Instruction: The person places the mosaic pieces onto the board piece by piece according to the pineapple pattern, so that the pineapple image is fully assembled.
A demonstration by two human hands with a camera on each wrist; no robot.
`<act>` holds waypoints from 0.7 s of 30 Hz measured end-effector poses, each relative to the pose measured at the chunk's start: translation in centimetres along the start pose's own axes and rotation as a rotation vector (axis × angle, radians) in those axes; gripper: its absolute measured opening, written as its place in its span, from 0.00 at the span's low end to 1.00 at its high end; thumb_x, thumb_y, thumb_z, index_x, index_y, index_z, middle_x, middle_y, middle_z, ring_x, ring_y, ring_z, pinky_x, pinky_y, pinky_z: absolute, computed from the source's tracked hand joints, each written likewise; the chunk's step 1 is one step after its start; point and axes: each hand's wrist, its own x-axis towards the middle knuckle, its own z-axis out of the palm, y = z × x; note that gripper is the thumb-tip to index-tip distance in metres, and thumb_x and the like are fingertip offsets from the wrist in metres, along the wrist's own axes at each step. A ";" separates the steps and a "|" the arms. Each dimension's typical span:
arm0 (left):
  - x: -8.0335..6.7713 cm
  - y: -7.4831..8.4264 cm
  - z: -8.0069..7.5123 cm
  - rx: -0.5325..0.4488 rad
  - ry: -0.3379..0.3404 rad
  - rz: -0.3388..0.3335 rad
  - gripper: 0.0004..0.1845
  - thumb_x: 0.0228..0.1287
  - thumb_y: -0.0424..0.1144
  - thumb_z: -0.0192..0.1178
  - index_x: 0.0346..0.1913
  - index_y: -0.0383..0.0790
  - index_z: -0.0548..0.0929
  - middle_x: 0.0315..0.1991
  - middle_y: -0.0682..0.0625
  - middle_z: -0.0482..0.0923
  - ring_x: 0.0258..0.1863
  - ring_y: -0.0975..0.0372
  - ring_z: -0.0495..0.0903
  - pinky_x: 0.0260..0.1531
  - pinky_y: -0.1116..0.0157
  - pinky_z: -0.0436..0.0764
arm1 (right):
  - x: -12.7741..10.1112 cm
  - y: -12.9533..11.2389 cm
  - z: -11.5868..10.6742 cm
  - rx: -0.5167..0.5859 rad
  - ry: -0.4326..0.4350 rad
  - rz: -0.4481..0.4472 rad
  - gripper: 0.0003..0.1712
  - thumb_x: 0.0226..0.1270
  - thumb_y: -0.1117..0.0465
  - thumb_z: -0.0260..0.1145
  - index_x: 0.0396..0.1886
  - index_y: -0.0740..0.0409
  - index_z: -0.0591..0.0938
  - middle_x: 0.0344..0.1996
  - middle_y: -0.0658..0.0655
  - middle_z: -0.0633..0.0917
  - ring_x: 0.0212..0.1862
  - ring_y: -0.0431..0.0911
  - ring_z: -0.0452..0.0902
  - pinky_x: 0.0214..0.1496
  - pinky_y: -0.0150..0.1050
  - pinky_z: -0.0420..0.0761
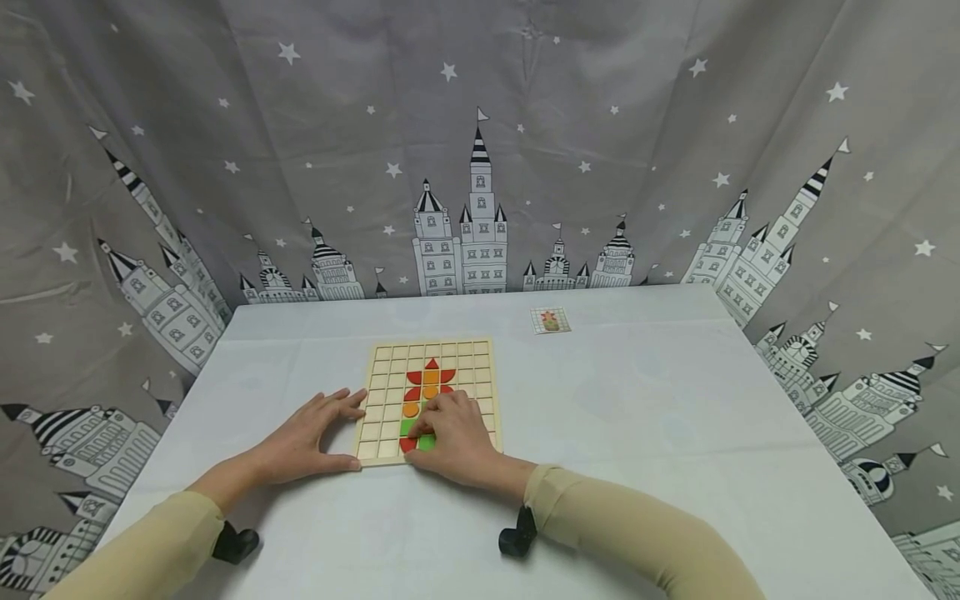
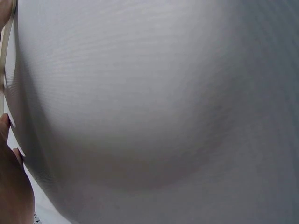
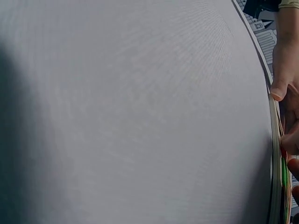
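A pale wooden grid board (image 1: 379, 392) lies on the table, with red, orange and green tiles forming a figure down its middle. My left hand (image 1: 303, 442) is at the board's left side, fingertips at the edge and thumb by the near corner. Over the lower part of the board, my right hand (image 1: 459, 437) brings thumb and index finger together around a red tile (image 1: 407, 445) in the nearest row. Beside it are a green tile (image 1: 427, 442) and an orange round tile (image 1: 411, 409). The right hand hides several cells behind it. Both wrist views mostly show white cloth.
A small pattern card (image 1: 551, 320) with a gridded coloured figure lies farther back, right of the board. White cloth covers the table (image 1: 637, 400). Behind it hangs a grey curtain (image 1: 337, 108) printed with castles and stars.
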 end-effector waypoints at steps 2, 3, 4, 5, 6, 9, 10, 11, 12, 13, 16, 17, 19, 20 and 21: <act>0.0 0.0 0.0 0.000 -0.002 -0.002 0.43 0.51 0.71 0.70 0.65 0.49 0.76 0.80 0.51 0.58 0.79 0.44 0.52 0.77 0.41 0.45 | 0.0 0.0 0.1 -0.006 0.001 0.001 0.09 0.57 0.44 0.77 0.37 0.38 0.91 0.48 0.42 0.79 0.54 0.43 0.67 0.56 0.40 0.70; 0.0 0.0 0.0 -0.001 -0.002 -0.003 0.43 0.51 0.70 0.71 0.65 0.49 0.76 0.80 0.51 0.58 0.79 0.44 0.52 0.77 0.41 0.45 | 0.0 0.1 0.1 -0.012 0.004 0.002 0.09 0.58 0.44 0.76 0.36 0.38 0.91 0.48 0.42 0.79 0.54 0.43 0.67 0.57 0.40 0.70; 0.0 0.0 0.0 -0.001 -0.002 -0.005 0.43 0.51 0.70 0.71 0.65 0.49 0.76 0.80 0.51 0.58 0.79 0.44 0.51 0.77 0.41 0.45 | 0.0 0.1 0.1 -0.018 0.008 0.003 0.09 0.58 0.44 0.77 0.36 0.38 0.91 0.48 0.42 0.79 0.54 0.43 0.67 0.56 0.39 0.69; -0.1 0.0 -0.1 -0.001 -0.002 -0.008 0.43 0.51 0.70 0.71 0.65 0.49 0.76 0.80 0.51 0.58 0.79 0.44 0.51 0.77 0.41 0.45 | 0.0 0.1 0.2 -0.024 0.012 0.005 0.09 0.57 0.44 0.77 0.36 0.38 0.91 0.48 0.42 0.79 0.54 0.43 0.67 0.56 0.39 0.69; -0.1 0.1 -0.1 -0.001 -0.002 -0.011 0.43 0.51 0.70 0.71 0.65 0.49 0.76 0.80 0.51 0.58 0.79 0.44 0.51 0.77 0.41 0.45 | 0.1 0.1 0.2 -0.028 0.015 0.006 0.09 0.57 0.44 0.77 0.35 0.38 0.91 0.48 0.42 0.78 0.54 0.43 0.67 0.56 0.39 0.69; -0.2 0.1 -0.2 -0.003 -0.003 -0.018 0.43 0.51 0.70 0.71 0.65 0.48 0.76 0.80 0.51 0.58 0.79 0.43 0.51 0.77 0.41 0.45 | 0.1 0.2 0.2 -0.033 0.017 0.007 0.10 0.57 0.43 0.77 0.35 0.38 0.90 0.49 0.43 0.78 0.55 0.43 0.66 0.56 0.39 0.69; -0.2 0.1 -0.2 -0.002 -0.004 -0.020 0.43 0.51 0.71 0.71 0.65 0.48 0.76 0.80 0.51 0.58 0.79 0.43 0.51 0.77 0.41 0.45 | 0.1 0.2 0.1 -0.030 0.014 0.008 0.10 0.57 0.42 0.77 0.35 0.38 0.90 0.49 0.43 0.78 0.55 0.43 0.66 0.56 0.39 0.69; -0.3 0.1 -0.2 -0.003 -0.005 -0.021 0.43 0.51 0.71 0.71 0.65 0.48 0.76 0.80 0.51 0.57 0.79 0.43 0.51 0.77 0.41 0.45 | 0.1 0.2 0.0 -0.025 0.010 0.008 0.10 0.57 0.42 0.77 0.35 0.38 0.90 0.49 0.42 0.78 0.55 0.43 0.66 0.56 0.39 0.69; -0.3 0.1 -0.2 -0.003 -0.006 -0.022 0.43 0.51 0.70 0.71 0.65 0.48 0.76 0.80 0.51 0.57 0.79 0.43 0.51 0.77 0.41 0.45 | 0.0 0.3 -0.1 -0.017 0.007 0.010 0.11 0.57 0.42 0.77 0.35 0.38 0.90 0.49 0.43 0.79 0.56 0.43 0.66 0.56 0.40 0.70; -0.2 0.1 -0.2 -0.001 -0.006 -0.022 0.43 0.51 0.71 0.71 0.65 0.49 0.76 0.80 0.51 0.57 0.79 0.43 0.51 0.77 0.41 0.45 | 0.0 0.4 -0.3 -0.008 0.006 0.011 0.11 0.57 0.42 0.77 0.35 0.38 0.90 0.49 0.43 0.79 0.56 0.43 0.66 0.56 0.40 0.70; -0.1 0.2 -0.2 0.000 -0.002 -0.024 0.43 0.51 0.70 0.71 0.65 0.49 0.76 0.80 0.51 0.58 0.79 0.44 0.51 0.77 0.41 0.45 | 0.0 1.1 -1.2 0.022 0.005 0.025 0.11 0.57 0.43 0.76 0.37 0.39 0.89 0.49 0.44 0.79 0.58 0.45 0.66 0.57 0.42 0.70; -0.1 0.2 -0.2 0.000 -0.001 -0.025 0.43 0.51 0.70 0.71 0.65 0.49 0.76 0.80 0.51 0.58 0.79 0.44 0.51 0.77 0.41 0.45 | -0.1 1.5 -1.6 0.029 0.009 0.035 0.12 0.57 0.43 0.75 0.38 0.40 0.89 0.49 0.44 0.80 0.59 0.46 0.66 0.58 0.43 0.70; 0.0 0.2 -0.1 0.001 0.005 -0.027 0.43 0.50 0.70 0.72 0.64 0.49 0.76 0.80 0.51 0.58 0.79 0.44 0.52 0.77 0.41 0.45 | -0.1 2.4 -2.5 0.043 0.017 0.059 0.13 0.58 0.44 0.74 0.40 0.41 0.90 0.51 0.46 0.80 0.60 0.47 0.66 0.59 0.45 0.69; 0.0 0.3 -0.1 0.002 0.006 -0.029 0.43 0.50 0.70 0.72 0.64 0.49 0.76 0.80 0.51 0.58 0.79 0.44 0.52 0.77 0.41 0.45 | -0.2 3.0 -3.0 0.051 0.019 0.077 0.14 0.58 0.44 0.74 0.42 0.42 0.89 0.52 0.47 0.80 0.60 0.48 0.66 0.59 0.46 0.69; 0.0 0.3 -0.1 0.005 0.006 -0.027 0.43 0.50 0.70 0.72 0.64 0.49 0.76 0.80 0.51 0.58 0.79 0.44 0.52 0.77 0.41 0.45 | -0.3 3.5 -3.6 0.057 0.025 0.093 0.15 0.59 0.44 0.74 0.43 0.43 0.89 0.53 0.48 0.80 0.61 0.49 0.66 0.60 0.47 0.69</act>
